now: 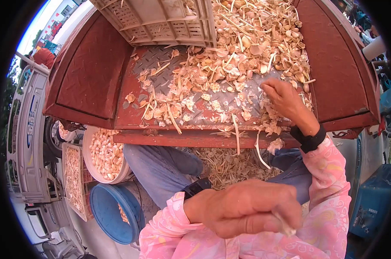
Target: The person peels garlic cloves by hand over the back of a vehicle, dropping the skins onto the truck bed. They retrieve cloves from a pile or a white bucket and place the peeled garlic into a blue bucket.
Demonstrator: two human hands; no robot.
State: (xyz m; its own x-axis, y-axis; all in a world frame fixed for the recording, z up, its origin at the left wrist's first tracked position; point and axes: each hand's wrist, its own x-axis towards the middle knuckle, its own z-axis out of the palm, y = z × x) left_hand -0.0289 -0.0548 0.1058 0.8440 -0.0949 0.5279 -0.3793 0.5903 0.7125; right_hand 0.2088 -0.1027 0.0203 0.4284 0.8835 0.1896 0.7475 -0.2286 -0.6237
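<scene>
L hand (247,209) is pinching a pale garlic bit (286,225) wearer's side of bed (174,138), long axis slanting off the fingertips twd torso; bit's mostly hidden + blurred. R hand (286,101) is curling over bed's near RH part, sitting closer to pile (268,39) than L; can't tell if it's gripping anything, fingertips unclear.

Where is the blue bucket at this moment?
In the head view, the blue bucket stands at lower left, on the person's left side, just below the white bucket of garlic cloves and beside the crate.
</scene>
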